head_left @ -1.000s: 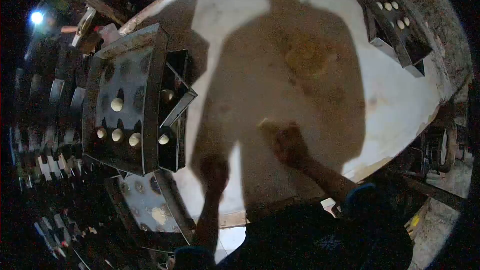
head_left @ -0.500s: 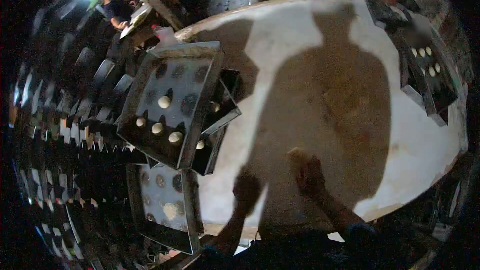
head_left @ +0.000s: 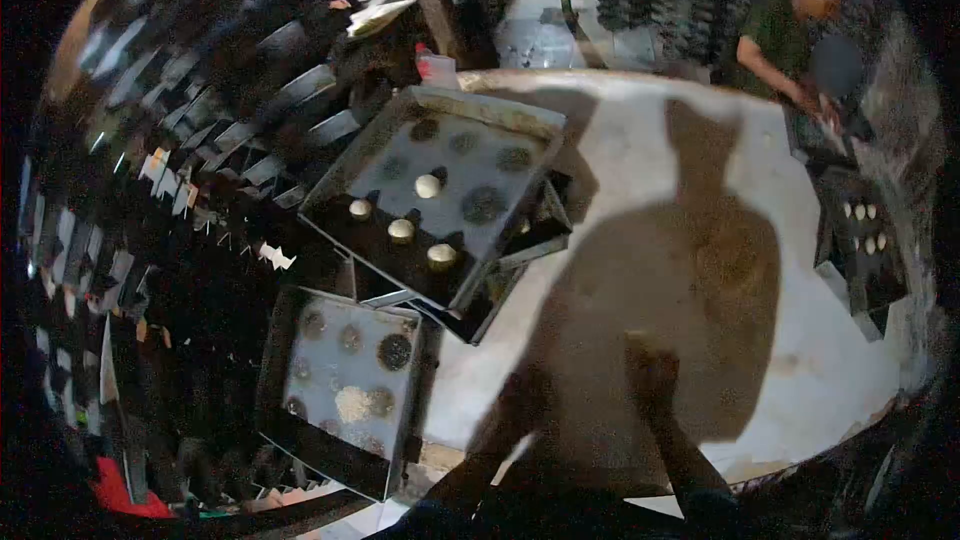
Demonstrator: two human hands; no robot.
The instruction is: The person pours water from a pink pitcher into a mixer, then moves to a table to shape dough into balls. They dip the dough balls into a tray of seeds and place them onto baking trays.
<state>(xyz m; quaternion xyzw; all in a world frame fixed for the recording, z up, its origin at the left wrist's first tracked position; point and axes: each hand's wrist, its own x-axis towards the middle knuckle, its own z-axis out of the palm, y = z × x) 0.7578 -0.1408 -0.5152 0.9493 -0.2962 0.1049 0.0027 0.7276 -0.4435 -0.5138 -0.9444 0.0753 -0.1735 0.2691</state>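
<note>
Both my hands are over the pale work table, dark inside the shadow of a head and shoulders cast on its top. My left hand (head_left: 524, 395) is low on the tabletop, left of my right hand; its fingers are too dark to make out. My right hand (head_left: 655, 377) looks curled, with a faint tan patch at its far side that I cannot make out. Left of them, a tilted metal tray (head_left: 540, 120) holds several round dough balls (head_left: 428, 186) among dark round marks. It rests on another tray (head_left: 497, 308), mostly hidden.
A lower tray (head_left: 392, 440) at left bears dark marks and a pale crumbly patch (head_left: 352, 403). At right, another tray (head_left: 880, 275) holds several small dough pieces (head_left: 860, 212). A person (head_left: 785, 50) leans in at the far right. Stacked dark metal pans (head_left: 270, 130) fill the left.
My view has tilted up and turned left, so the trays sit farther right and the far person shows. Both hands remain low over the table, the right one still curled.
</note>
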